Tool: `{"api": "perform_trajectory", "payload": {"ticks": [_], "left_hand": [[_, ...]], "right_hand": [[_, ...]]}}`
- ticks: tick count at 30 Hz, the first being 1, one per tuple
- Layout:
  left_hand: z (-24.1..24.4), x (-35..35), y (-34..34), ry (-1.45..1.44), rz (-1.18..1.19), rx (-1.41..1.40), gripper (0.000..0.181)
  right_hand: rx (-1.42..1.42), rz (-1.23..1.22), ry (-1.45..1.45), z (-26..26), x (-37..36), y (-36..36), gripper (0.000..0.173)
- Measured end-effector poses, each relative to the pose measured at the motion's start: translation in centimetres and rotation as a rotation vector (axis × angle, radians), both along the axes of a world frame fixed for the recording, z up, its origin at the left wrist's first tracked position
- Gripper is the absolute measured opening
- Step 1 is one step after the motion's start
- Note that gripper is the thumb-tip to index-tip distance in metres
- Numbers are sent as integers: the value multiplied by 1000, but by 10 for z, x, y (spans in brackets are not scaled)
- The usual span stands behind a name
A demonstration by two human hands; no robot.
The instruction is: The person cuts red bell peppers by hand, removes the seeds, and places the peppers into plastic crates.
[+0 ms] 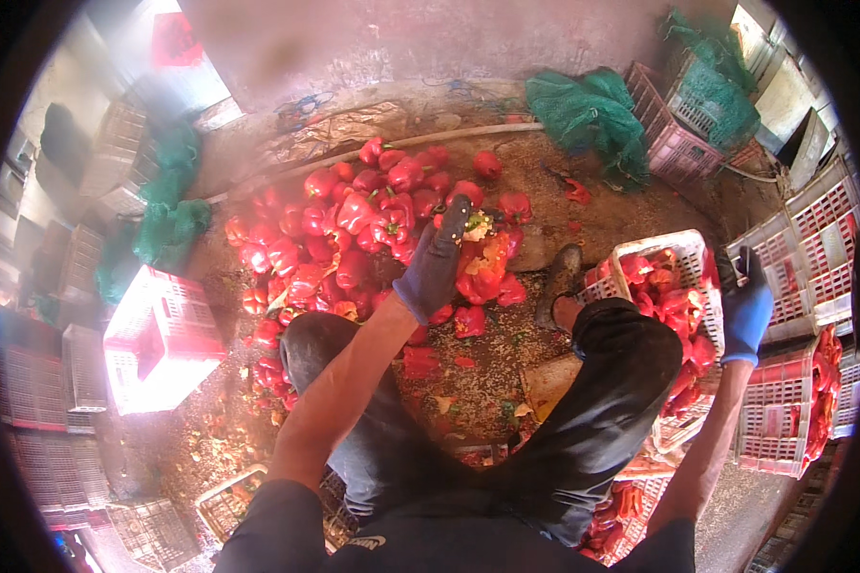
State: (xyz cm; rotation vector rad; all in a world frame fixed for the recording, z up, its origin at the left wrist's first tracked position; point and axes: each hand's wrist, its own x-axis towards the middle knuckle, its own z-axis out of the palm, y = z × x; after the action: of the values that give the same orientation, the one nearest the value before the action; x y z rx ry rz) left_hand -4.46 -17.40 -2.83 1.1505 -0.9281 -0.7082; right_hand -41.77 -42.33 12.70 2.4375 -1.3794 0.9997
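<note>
My left hand (438, 261), in a blue glove with a dark coating, is at the right side of a heap of red bell peppers (358, 215). It holds a broken-open red bell pepper (484, 268), whose pale inside faces up. A seedy core with a green stem (478, 225) shows by the fingertips, and seeds stick to the glove. At the right, my right hand (748, 304), gloved alike, is beside the rim of a white plastic crate (663, 242). Red pepper pieces (670, 294) fill that crate. Whether this hand grips anything cannot be seen.
Seeds and scraps litter the floor (473, 387) between my knees. A second crate of pepper pieces (774, 415) stands at far right. An overexposed crate (161, 336) is at left. Green netting (591, 118) lies near stacked crates (677, 136) by the wall.
</note>
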Motion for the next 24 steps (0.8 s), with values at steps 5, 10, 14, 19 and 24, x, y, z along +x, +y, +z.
{"api": "perform_trajectory", "payload": {"ticks": [5,10,14,19,24], "left_hand": [[2,-14,-6,-739,218,68,43],[22,-46,-19,138,107,11,38],[3,-41,-10,140,100,-93,36],[45,-42,9,566,1,54,42],[69,-37,15,369,51,-1,32]], "right_hand": [[702,487,-547,-6,60,59,30],[900,977,-470,-40,171,136,31],[1141,845,-649,-53,209,158,21],[1195,835,-744,-75,211,150,22],[1112,639,-1010,-65,193,137,24]]}}
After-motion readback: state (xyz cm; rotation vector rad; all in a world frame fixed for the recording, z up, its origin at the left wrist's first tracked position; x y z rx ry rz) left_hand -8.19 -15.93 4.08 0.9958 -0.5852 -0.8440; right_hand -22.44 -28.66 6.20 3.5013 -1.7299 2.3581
